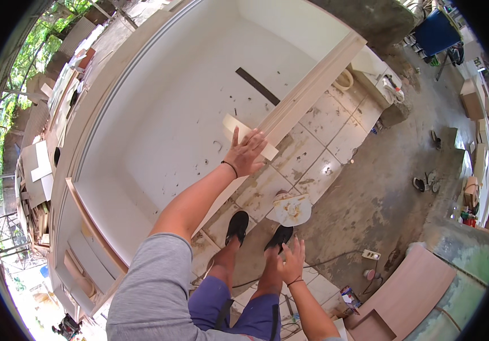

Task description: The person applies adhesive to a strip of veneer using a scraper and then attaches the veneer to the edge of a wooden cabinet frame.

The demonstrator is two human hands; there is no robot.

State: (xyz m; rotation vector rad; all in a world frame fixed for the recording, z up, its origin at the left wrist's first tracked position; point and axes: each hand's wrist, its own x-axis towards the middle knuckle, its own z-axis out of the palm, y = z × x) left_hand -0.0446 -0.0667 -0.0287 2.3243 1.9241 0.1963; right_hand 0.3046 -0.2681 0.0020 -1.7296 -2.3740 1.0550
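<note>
Right in front of me lies a big wooden cabinet (179, 116), its white interior specked with dark bits. Beside it runs a tiled floor (318, 139), blotched with brown. A rounded white sheet (290, 211) with brownish smears lies on that floor, near the person's black shoes (237, 225). The pale wood strip (230, 122) sits at the cabinet's near edge, under the left hand (245, 151), which rests across it with fingers spread (whether the fingertips curl underneath, I can't tell). A thin dark strip (257, 86) lies inside. The right hand (294, 262) hangs apart, fingers loosely spread.
</note>
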